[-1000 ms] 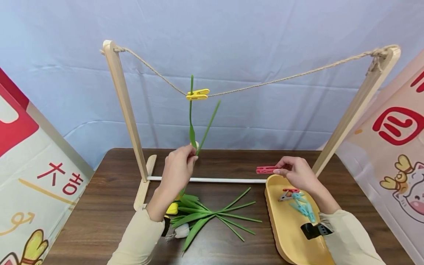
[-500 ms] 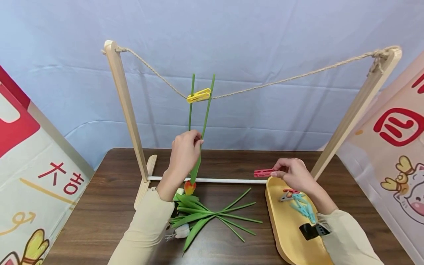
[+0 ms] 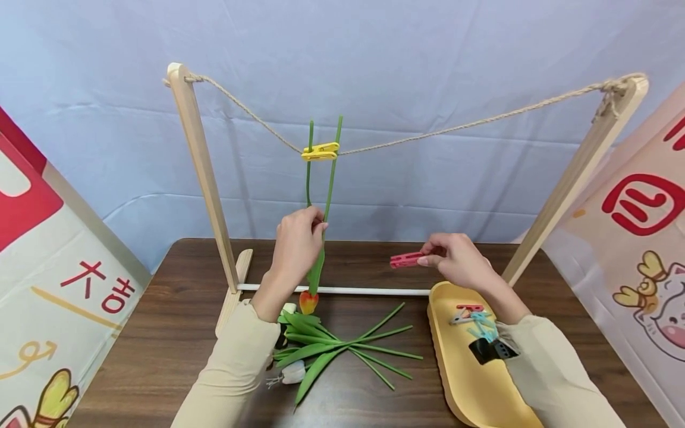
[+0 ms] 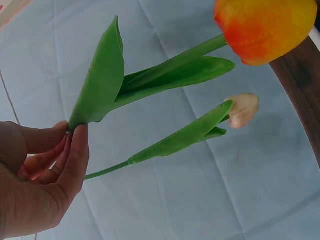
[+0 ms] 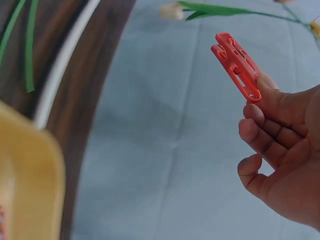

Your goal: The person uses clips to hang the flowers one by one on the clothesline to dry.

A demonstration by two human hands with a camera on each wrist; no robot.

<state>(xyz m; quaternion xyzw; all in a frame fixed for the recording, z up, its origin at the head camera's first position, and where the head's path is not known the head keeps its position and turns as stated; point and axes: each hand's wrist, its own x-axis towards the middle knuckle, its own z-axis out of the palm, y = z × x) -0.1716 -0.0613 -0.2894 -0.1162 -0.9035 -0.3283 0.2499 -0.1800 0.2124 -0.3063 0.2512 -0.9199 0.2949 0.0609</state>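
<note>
My left hand [image 3: 297, 245] pinches the stem of an orange-and-yellow tulip [image 4: 267, 30] that hangs head down, its stem rising past the rope [image 3: 407, 138]. Just left of that stem, a yellow clothespin [image 3: 320, 152] holds a pale tulip [image 4: 243, 110] on the rope, also head down. Between the thumb and fingers of my right hand [image 3: 455, 260] is a red clothespin [image 5: 237, 67], pointing left, above the tray's far end. More tulips [image 3: 316, 351] lie on the table below my left hand, leaves overlapping and stems spread to the right.
A yellow tray [image 3: 446, 368] at the right holds several clothespins [image 3: 481, 324], partly under my right wrist. Two wooden posts [image 3: 206, 178] carry the rope, and a white rod [image 3: 369, 291] joins them low down. A pale cloth hangs behind the table.
The left hand has raised the orange tulip, its stem swinging upright beside the yellow clothespin. My right hand has moved left and slightly up with the red clothespin.
</note>
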